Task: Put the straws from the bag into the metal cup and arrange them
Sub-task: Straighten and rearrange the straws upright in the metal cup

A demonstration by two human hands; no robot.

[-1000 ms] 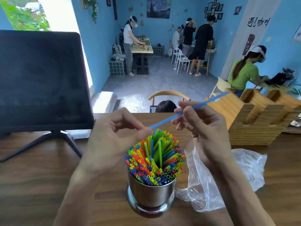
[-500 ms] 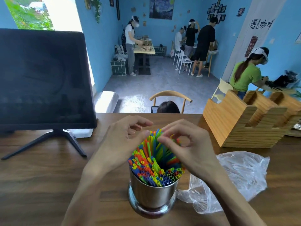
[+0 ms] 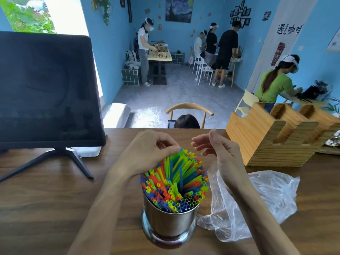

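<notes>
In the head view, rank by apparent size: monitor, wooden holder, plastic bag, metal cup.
1. monitor
2. wooden holder and plastic bag: look alike, so unranked
3. metal cup, though nearest the camera

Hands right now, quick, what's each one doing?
Left hand: fingertips on the straws, gripping none.
Right hand: open, empty.

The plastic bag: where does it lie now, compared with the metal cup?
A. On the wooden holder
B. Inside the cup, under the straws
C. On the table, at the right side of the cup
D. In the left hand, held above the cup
C: the plastic bag lies crumpled on the table, just right of the metal cup, and neither hand holds it.
</notes>
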